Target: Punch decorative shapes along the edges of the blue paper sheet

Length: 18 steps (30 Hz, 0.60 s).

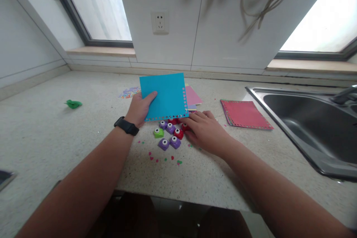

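A blue sheet of paper is held up by my left hand, thumb on its face and fingers behind. Small punched shapes run along its bottom and right edges. My right hand lies at the sheet's lower right corner, over some red craft punches; its fingertips are partly hidden, so what they grip is unclear. Purple craft punches and a green craft punch stand just below the sheet. Tiny paper cut-outs are scattered in front of them.
To the right lies a stack of punched red paper, beside the metal sink. Pink paper and a pile of coloured confetti are behind the blue sheet. A crumpled green scrap sits on the counter at left.
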Each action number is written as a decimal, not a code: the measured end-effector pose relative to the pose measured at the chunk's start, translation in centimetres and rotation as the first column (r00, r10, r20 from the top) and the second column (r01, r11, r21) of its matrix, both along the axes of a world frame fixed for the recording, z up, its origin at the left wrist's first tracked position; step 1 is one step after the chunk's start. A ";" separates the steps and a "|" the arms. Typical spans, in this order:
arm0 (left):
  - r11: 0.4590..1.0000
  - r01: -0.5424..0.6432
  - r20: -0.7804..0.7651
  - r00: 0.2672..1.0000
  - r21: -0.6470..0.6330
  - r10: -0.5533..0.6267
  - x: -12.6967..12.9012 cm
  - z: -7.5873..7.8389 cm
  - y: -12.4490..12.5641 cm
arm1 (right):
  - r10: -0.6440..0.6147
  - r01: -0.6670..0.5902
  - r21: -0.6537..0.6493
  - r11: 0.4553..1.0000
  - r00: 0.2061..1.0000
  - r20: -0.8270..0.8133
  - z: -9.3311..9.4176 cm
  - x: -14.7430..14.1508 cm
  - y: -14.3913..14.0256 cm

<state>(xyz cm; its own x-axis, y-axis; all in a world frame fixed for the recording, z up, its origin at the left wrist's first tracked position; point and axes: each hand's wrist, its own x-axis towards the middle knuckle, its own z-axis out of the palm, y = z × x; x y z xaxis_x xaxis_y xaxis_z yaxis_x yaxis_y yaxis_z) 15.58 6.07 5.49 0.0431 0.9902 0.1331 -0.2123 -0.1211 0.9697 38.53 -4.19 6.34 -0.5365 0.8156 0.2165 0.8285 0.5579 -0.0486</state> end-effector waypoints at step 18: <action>1.000 -0.001 0.009 1.000 0.012 0.001 0.0 0.0 -0.1 | 0.170 -0.172 -0.034 0.985 0.985 -0.039 0.6 -0.9 -0.7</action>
<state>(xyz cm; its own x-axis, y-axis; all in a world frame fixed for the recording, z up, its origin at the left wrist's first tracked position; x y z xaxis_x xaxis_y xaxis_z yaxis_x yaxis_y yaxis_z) 15.61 6.01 5.53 0.0405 0.9885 0.1457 -0.2209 -0.1334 0.9661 37.63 -4.90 6.90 -0.6612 0.7204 0.2093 0.7184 0.6884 -0.1000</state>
